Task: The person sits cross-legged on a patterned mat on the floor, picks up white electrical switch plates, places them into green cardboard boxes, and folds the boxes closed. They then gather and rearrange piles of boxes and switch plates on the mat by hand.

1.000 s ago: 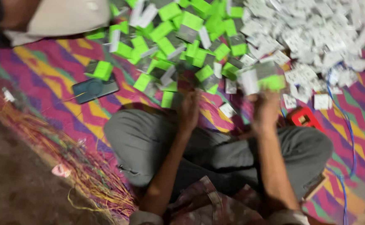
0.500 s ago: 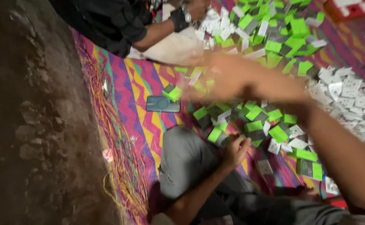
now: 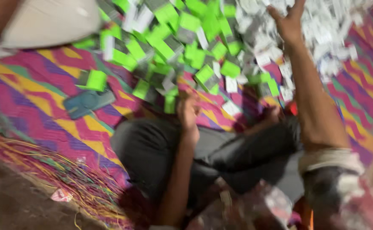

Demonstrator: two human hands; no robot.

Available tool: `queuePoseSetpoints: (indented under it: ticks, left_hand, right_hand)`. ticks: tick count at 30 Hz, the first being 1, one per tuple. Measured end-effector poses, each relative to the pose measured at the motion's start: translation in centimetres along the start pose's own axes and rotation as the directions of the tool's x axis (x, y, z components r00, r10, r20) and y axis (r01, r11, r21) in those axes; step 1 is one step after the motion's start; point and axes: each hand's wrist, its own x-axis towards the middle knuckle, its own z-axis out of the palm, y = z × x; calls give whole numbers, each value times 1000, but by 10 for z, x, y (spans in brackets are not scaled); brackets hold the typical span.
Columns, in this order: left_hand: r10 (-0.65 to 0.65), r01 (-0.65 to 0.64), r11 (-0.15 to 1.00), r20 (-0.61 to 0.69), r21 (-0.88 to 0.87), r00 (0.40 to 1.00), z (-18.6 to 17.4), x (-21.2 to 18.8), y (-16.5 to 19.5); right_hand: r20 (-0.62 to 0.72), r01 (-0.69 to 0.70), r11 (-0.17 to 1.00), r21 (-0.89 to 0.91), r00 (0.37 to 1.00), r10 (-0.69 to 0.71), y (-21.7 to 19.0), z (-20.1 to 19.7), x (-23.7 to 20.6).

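I sit cross-legged in dark grey trousers [image 3: 152, 149] on a bright zigzag mat [image 3: 37, 89]. My left hand [image 3: 189, 111] rests curled at my knee, against a small green packet [image 3: 169, 103] at the near edge of a heap of green packets [image 3: 173, 38]. Blur hides whether the fingers grip it. My right hand [image 3: 289, 20] is stretched far forward with fingers spread and nothing in it, over a heap of small white packets [image 3: 327, 30].
A dark teal phone [image 3: 88, 102] lies on the mat to my left. Another person's pale-clothed limb [image 3: 46, 21] is at top left. A red thing [image 3: 294, 108] shows beside my right arm. The mat's frayed edge [image 3: 67, 179] meets bare ground [image 3: 12, 204].
The view has swung back toward the heaps. My right arm, which swept across the view, now reaches out over the white packets. My left hand stays near my knee.
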Motion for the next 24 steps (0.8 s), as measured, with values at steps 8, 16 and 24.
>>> queuePoseSetpoints:
  ticks: [8,16,24]
  left_hand:
    - [-113,114,993,-28,37,993,11,-7,0]
    - [-89,94,983,-37,160,995,5,-13,0]
    - [-84,82,968,1,236,996,7,-15,-10]
  right_hand:
    - [560,377,850,-367,820,-122,104,-9,-178]
    - [649,388,840,-379,759,-58,44,77,-228]
    - [183,31,864,-502,981,71,74,72,-195]
